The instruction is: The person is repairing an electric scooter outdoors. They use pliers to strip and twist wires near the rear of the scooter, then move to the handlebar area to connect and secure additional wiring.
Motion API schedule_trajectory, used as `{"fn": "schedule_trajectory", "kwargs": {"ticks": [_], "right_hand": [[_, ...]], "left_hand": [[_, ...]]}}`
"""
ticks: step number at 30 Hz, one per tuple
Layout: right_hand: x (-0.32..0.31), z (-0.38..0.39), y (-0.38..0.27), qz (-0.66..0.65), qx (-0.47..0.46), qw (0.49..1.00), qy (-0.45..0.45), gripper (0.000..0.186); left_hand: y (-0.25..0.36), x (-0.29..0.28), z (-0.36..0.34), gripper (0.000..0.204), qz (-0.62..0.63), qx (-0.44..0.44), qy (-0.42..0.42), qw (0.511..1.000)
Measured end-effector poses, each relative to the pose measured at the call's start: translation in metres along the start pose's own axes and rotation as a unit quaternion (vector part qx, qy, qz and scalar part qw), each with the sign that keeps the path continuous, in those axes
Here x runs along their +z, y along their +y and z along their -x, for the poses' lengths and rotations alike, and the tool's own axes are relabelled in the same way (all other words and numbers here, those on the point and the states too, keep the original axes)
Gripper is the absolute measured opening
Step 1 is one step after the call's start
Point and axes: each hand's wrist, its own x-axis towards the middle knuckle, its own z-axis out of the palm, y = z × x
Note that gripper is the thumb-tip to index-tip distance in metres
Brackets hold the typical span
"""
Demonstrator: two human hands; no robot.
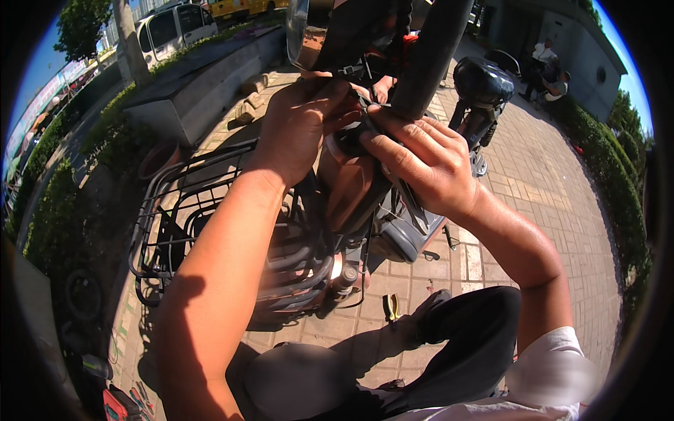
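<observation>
At the front of a bicycle or scooter with a black wire basket [193, 210], both my hands work close together. My left hand [298, 116] is closed in a pinch beside a dark fitting; what its fingertips hold is hidden by shadow. From the other side, my right hand [428, 158] grips a black part [351, 137] between thumb and fingers. Just above it runs a thick black tube [435, 56]. Behind the fitting shows a hand [383, 87] of another person, partly hidden. A round mirror or lamp [307, 42] hangs above my left hand.
A parked scooter [484, 81] stands at the right. Two people sit farther back by a hedge [604, 147]. Yellow-handled pliers [392, 306] lie on the brick paving near my leg. Several tools and a red case [116, 405] lie at the lower left. A low wall [165, 116] runs behind.
</observation>
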Motion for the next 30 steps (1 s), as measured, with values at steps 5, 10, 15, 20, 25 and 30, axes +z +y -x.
{"fn": "schedule_trajectory", "kwargs": {"ticks": [5,10,15,20,25,30], "right_hand": [[-0.001,0.003,0.003,-0.007,-0.014,1.0,0.006,0.038],[-0.001,-0.002,0.004,-0.011,-0.032,0.999,0.014,0.039],[0.001,-0.003,0.005,-0.006,-0.037,0.999,0.006,0.038],[0.003,-0.002,0.007,0.007,-0.039,0.999,-0.009,0.038],[0.001,-0.004,0.004,0.012,-0.04,0.999,-0.013,0.039],[-0.004,-0.004,0.0,0.008,-0.025,0.999,-0.043,0.039]], "left_hand": [[-0.009,-0.006,-0.003,0.02,0.079,-0.004,-0.04,0.996],[-0.005,-0.002,-0.001,0.021,0.022,0.026,-0.032,0.999],[0.007,0.006,0.004,0.019,-0.27,0.089,0.018,0.958],[0.007,0.006,0.004,0.018,-0.309,0.115,0.01,0.944],[0.007,0.004,0.004,0.017,-0.31,0.12,0.011,0.943],[0.002,-0.001,0.0,0.018,-0.326,0.133,0.008,0.936]]}}
